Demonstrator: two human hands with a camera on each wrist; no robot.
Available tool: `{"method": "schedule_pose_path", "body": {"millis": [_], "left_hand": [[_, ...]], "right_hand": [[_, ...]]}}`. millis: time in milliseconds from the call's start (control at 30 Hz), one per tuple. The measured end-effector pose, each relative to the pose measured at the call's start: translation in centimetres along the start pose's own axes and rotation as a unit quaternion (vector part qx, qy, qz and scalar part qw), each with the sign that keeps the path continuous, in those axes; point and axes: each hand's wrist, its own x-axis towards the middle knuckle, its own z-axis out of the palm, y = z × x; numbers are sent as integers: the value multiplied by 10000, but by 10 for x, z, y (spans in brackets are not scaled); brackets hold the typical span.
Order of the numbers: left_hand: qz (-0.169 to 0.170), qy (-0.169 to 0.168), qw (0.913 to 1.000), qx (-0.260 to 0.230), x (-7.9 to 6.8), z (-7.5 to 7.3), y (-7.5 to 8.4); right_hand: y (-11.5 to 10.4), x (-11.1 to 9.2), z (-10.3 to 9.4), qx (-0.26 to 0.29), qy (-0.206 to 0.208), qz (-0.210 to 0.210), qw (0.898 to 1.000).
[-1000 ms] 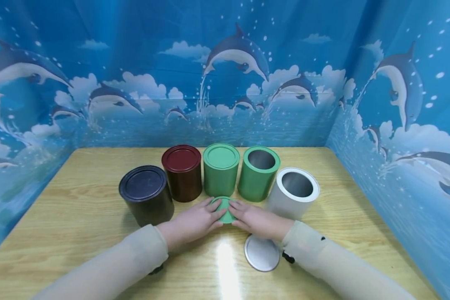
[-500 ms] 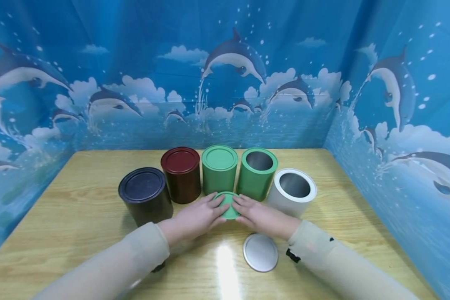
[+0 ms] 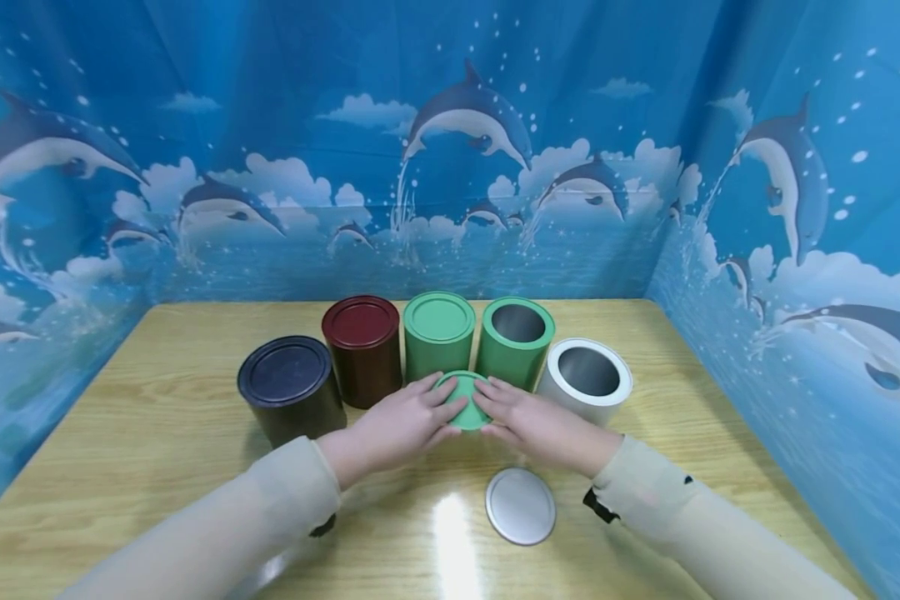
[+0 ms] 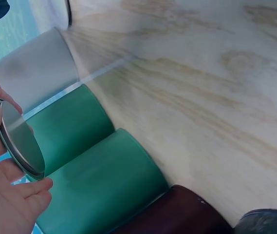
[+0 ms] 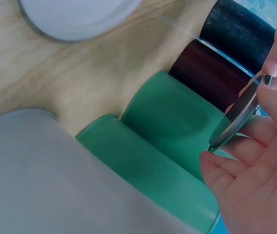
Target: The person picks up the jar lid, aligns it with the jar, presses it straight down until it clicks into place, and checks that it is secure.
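Note:
Both hands hold one round green lid (image 3: 467,402) up in front of the green cans, off the table. My left hand (image 3: 401,423) grips its left rim, fingers spread over the green top. My right hand (image 3: 536,423) has the right rim in the same way. The wrist views show the lid's shiny metal underside (image 4: 22,139) and thumbs at its edge. Behind it to the right, an open green can (image 3: 516,342) shows its dark inside. Left of that stands a lidded green can (image 3: 439,337). An open white can (image 3: 588,379) is beside my right hand.
A lidded dark red can (image 3: 362,350) and a lidded black can (image 3: 291,387) stand on the left of the arc. A silver-white lid (image 3: 521,506) lies on the wooden table (image 3: 157,467) near my right forearm. A dolphin-print curtain (image 3: 307,150) encloses the back and sides.
My hands have carried the green lid up and slightly right, away from me and nearer the open green can. The cans and the silver-white lid have stayed in place.

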Motion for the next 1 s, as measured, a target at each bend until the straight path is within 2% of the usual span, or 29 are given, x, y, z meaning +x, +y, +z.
{"method": "schedule_pose_path", "body": {"millis": [333,567,1000], "left_hand": [[48,87,9999,40,5,-16,1],[102,32,9999,0,12,-28,1],[63,-488,9987,-163,36,-48,-2]], "right_hand": [[-2,-3,-15,-152,189,3,9997],[-3,-4,-29,-39,51,209,9998],[12,-6,-49,99,7,273,9996]]}}
